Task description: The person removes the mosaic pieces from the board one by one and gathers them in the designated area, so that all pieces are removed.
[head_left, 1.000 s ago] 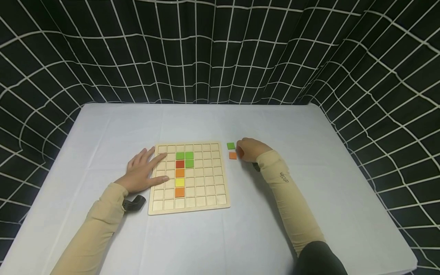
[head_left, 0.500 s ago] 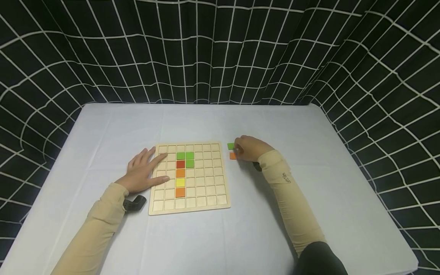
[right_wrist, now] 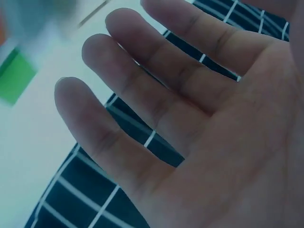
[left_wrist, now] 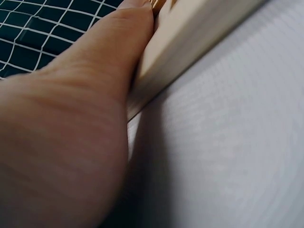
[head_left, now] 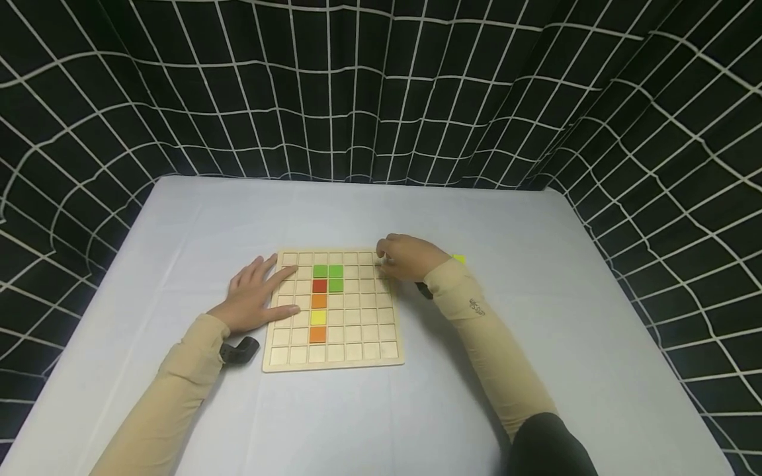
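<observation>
white-topped table (head_left: 333, 423), pale wooden grid board (head_left: 362, 334) lying flat, small yellow piece (head_left: 459, 258) apart to the board's right

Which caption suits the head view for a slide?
Left hand on gridded board with seven colored tiles, right hand at far corner.

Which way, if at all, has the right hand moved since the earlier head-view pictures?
Yes: the right hand has moved left against the wooden grid board, from beyond its right edge to overlapping its far right corner.
</observation>
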{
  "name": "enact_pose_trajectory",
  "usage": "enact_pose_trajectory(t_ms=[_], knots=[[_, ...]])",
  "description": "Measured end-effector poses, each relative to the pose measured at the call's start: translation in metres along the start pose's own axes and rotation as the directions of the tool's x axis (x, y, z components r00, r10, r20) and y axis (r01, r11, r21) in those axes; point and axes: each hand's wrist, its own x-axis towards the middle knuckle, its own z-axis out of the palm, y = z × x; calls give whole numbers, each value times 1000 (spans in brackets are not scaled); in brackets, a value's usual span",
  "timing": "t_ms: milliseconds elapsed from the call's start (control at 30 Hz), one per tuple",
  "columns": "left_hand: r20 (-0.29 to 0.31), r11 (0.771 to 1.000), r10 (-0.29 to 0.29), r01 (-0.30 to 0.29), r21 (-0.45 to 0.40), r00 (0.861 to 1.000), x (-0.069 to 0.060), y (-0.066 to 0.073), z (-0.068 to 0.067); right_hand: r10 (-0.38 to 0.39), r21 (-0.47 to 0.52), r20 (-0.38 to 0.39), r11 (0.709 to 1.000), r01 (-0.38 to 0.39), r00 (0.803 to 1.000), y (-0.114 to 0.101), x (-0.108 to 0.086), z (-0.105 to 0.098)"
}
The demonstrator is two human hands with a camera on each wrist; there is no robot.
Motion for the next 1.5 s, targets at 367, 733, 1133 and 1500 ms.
enact_pose_trajectory(t_ms=[367, 733, 1133, 1500], knots=[[-8, 1000, 11, -11, -10, 1000, 0, 2, -1, -84, -40, 27, 996, 85, 996, -32, 20, -4], [-16, 1000, 8, -8, -6, 1000, -2, 3, -3, -142, -89, 38, 985, 144, 989, -58, 40, 4], [0, 1000, 8, -8, -10, 1000, -1, 3, -3, -183, -151, 58, 970, 189, 981, -78, 55, 5], [-7, 1000, 5, -5, -16, 1000, -3, 6, -4, -180, -172, 85, 966, 192, 980, -79, 67, 15]])
